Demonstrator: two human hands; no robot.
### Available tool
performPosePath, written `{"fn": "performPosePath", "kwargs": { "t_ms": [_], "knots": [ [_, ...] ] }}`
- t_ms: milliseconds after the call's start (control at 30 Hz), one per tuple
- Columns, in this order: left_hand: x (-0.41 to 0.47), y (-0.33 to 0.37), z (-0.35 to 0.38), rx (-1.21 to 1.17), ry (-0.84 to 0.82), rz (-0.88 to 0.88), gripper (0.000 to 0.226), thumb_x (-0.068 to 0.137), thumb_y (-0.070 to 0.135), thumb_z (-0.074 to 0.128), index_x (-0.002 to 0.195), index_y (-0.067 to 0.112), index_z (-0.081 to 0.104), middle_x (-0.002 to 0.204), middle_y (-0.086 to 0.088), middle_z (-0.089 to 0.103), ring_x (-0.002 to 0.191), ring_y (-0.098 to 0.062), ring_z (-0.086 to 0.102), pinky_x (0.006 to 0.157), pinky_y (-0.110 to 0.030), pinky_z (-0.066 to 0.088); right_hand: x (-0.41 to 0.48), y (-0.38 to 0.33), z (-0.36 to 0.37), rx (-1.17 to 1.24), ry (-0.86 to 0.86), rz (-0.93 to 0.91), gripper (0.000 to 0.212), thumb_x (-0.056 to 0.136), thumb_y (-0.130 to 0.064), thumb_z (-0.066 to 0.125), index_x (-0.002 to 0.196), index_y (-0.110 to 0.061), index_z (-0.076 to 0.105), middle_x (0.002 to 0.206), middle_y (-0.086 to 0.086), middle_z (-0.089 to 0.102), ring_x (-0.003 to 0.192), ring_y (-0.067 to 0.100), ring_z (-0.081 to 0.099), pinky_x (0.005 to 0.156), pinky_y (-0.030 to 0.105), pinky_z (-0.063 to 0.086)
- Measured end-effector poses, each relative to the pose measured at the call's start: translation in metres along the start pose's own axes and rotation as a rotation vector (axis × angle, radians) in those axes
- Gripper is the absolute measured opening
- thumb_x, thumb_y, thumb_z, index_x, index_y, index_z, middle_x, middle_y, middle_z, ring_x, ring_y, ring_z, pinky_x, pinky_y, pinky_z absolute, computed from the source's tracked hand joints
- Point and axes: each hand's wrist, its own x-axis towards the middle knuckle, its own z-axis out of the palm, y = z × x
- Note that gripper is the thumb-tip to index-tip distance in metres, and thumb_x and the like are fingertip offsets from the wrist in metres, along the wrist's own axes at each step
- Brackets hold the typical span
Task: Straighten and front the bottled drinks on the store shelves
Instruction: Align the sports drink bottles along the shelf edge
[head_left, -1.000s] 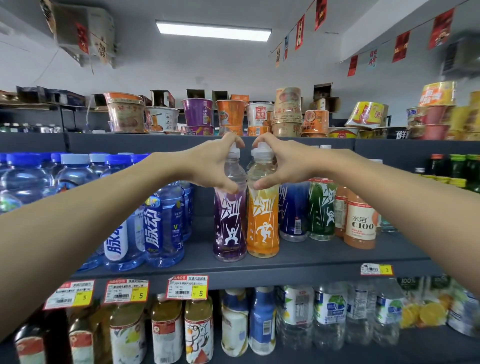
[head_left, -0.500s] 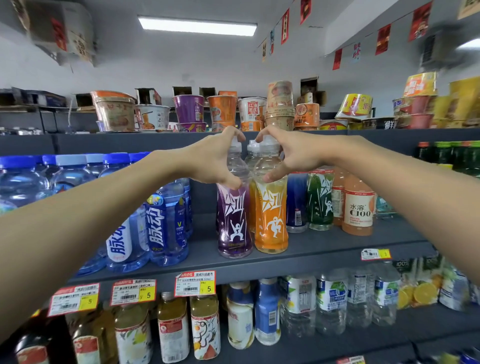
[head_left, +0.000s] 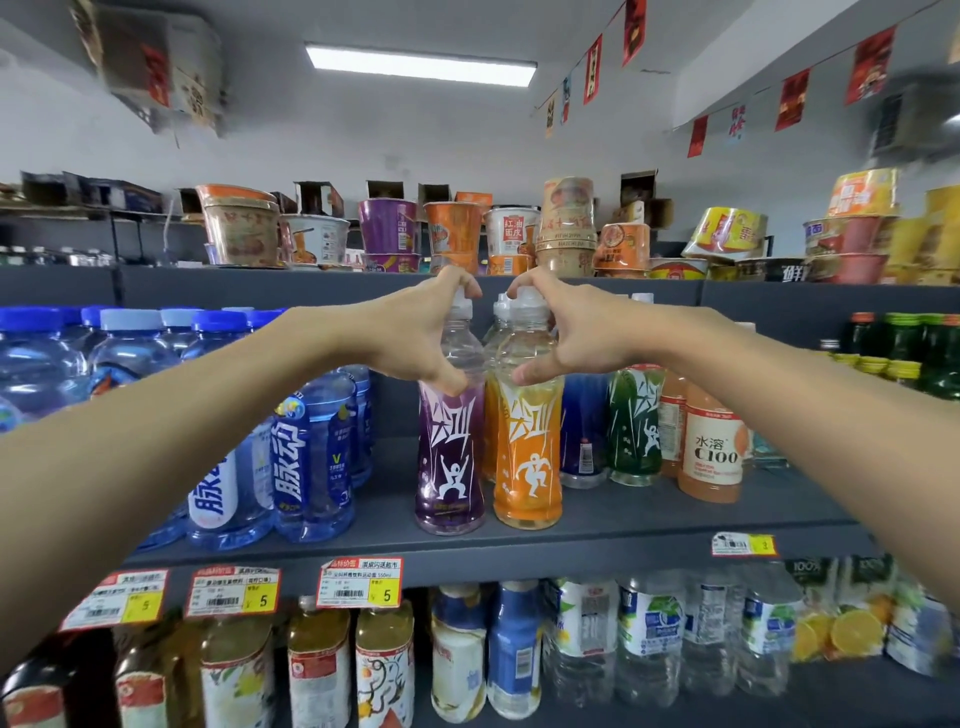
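We are fronting two drinks at the shelf edge, left hand fingers gripping the purple bottle, right hand the orange bottle; next, probably, squaring labels forward.

Purple bottle cap: mostly covered by the left hand, only a sliver of white shows.
Orange bottle cap: partly wrapped by the right hand.
Bottles behind the orange one: just a second white cap and a strip of orange visible, number impossible to tell.
Price tags: small print too fine to read.
Far-right tag: smeared, unreadable.
Bottom-row bottles: bases cut off by the lower edge.
Hanging cardboard box: blurred, print unreadable.
Both forearms: run out of frame at the sides.
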Motion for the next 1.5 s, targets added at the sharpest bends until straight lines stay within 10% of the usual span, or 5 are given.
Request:
{"fn": "performPosePath", "kwargs": {
  "t_ms": [167,400,700,1200,1500],
  "knots": [
    [-0.007,-0.001,0.001,-0.012,0.033,-0.003,0.097,0.066,0.028,0.087,0.139,0.036,0.024,0.125,0.005,0.040,0.098,-0.011,0.053,0.069,-0.015,0.041,-0.007,0.004,0.007,0.015,0.068,-0.038,0.104,0.072,-0.057,0.084,0.150,-0.039,0.016,0.133,0.008,0.061,0.109,0.023,0.062,0.099,0.044,0.050],
    [-0.012,-0.001,0.007,-0.010,0.085,-0.034,0.096,0.069,0.029,0.083,0.142,0.038,0.021,0.073,-0.001,0.058,0.060,0.002,0.059,0.054,-0.013,0.045,-0.010,0.005,0.018,0.049,0.068,-0.086,0.123,0.067,-0.060,0.087,0.152,-0.039,0.001,0.133,0.010,0.061,0.108,0.022,0.063,0.093,0.034,0.050],
    [-0.009,0.002,0.014,0.066,0.154,-0.003,0.113,0.068,0.046,0.088,0.153,0.027,0.016,0.156,-0.008,0.030,0.136,-0.023,0.037,0.100,-0.028,0.032,-0.010,0.009,0.020,0.048,0.115,-0.065,0.115,0.069,-0.058,0.086,0.149,-0.043,0.006,0.090,-0.005,0.066,0.078,0.009,0.065,0.062,0.018,0.042],
    [-0.012,0.013,0.013,0.112,0.167,-0.097,0.096,0.070,0.034,0.087,0.144,0.021,0.027,0.086,0.006,0.052,0.078,-0.007,0.052,0.063,-0.018,0.037,-0.005,0.011,0.022,0.038,0.114,-0.120,0.113,0.072,-0.049,0.086,0.151,-0.036,0.006,0.080,0.003,0.068,0.070,0.015,0.068,0.061,0.027,0.049],
    [-0.017,0.016,0.012,0.175,0.150,-0.095,0.113,0.070,0.046,0.086,0.155,0.023,0.015,0.156,-0.011,0.033,0.131,-0.026,0.041,0.102,-0.032,0.036,-0.008,0.013,0.022,-0.001,0.128,-0.152,0.121,0.070,-0.062,0.082,0.154,-0.036,-0.002,0.091,0.003,0.070,0.078,0.015,0.068,0.066,0.024,0.049]
  ]
}}
